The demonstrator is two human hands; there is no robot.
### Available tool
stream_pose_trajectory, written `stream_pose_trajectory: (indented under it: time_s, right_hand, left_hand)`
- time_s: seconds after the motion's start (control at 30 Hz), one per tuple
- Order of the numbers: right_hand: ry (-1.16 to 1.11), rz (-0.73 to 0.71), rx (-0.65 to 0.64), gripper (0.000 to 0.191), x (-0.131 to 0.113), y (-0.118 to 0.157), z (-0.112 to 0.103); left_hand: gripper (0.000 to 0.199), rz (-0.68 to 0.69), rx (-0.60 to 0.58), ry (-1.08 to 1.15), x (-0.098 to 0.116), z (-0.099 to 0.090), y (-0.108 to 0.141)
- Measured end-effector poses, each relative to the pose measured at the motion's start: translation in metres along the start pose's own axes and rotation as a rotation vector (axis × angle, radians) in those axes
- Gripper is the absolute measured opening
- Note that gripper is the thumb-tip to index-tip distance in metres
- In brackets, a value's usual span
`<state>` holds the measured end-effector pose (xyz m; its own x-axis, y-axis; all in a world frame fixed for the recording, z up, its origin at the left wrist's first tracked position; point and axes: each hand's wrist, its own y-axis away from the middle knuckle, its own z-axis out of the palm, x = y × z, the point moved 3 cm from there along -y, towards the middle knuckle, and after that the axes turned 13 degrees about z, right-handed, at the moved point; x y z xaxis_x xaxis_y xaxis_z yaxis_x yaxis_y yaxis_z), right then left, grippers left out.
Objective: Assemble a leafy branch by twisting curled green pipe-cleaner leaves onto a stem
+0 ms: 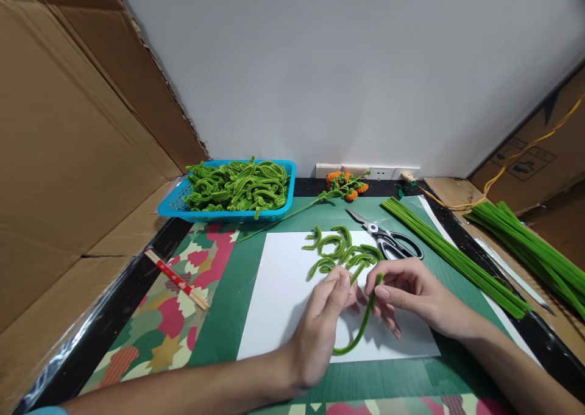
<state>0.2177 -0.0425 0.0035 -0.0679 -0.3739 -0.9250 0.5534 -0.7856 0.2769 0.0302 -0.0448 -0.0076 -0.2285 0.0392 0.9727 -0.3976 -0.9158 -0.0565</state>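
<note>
Both my hands hold one green pipe cleaner [364, 326], bent into a hanging loop above a white sheet [269, 293]. My left hand [322, 317] pinches it near one end between thumb and fingers. My right hand [406, 290] grips the other end between thumb and index finger, its remaining fingers spread loosely. Just beyond my fingers lie several short curled green pipe cleaner pieces [331, 244]. A pair of scissors [386, 235] with black-and-white handles rests behind my right hand, blades partly apart.
A blue basket [289, 203] heaped with curled green pieces stands back left. An orange flower stem [315, 202] lies behind the sheet. Bundles of straight green pipe cleaners [452, 253] are on the right. Wrapped chopsticks [176, 278] lie left. Cardboard walls [68, 110] flank the table; sockets [381, 173] line the back.
</note>
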Motion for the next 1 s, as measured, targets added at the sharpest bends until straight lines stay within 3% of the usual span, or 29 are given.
stream_pose_trajectory:
  time_s: [0.07, 0.27, 0.43, 1.0]
  right_hand:
    - [-0.008, -0.012, -0.001, 0.025, 0.0, -0.001, 0.002]
    - [-0.028, -0.083, 0.05, 0.022, -0.003, -0.002, 0.001]
    - [0.008, -0.083, 0.084, 0.023, -0.005, -0.001, -0.003]
    - [0.025, -0.143, 0.183, 0.026, -0.003, -0.003, -0.003]
  left_hand:
    - [0.046, -0.007, -0.026, 0.05, 0.001, 0.002, -0.001]
    - [0.05, 0.011, -0.271, 0.064, 0.013, 0.013, -0.006]
    - [0.054, -0.059, -0.351, 0.06, 0.008, 0.015, -0.003]
    - [0.044, -0.109, -0.352, -0.116, 0.012, 0.011, -0.001]
